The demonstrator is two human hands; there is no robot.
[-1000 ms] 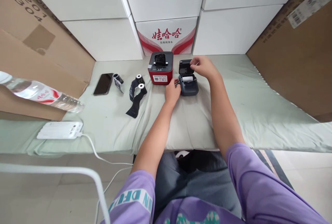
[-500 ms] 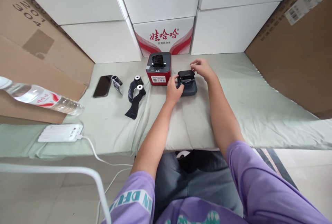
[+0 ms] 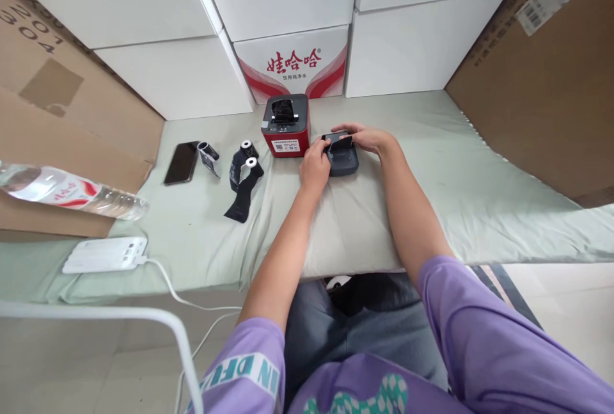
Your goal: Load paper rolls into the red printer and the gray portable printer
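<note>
Fingers [image 3: 320, 147] of the left hand [image 3: 314, 166] and right hand [image 3: 367, 139] clamp the small dark printer [image 3: 341, 157] lying between them.

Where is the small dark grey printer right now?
In the head view, the small dark grey printer sits centre on the green cloth, just right of the red printer, with the left hand and right hand on it.

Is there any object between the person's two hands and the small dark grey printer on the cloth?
Nothing visible does. The left hand touches the left side of the dark grey printer, and the right hand rests on its lid. The red printer stands beside, not between.
</note>
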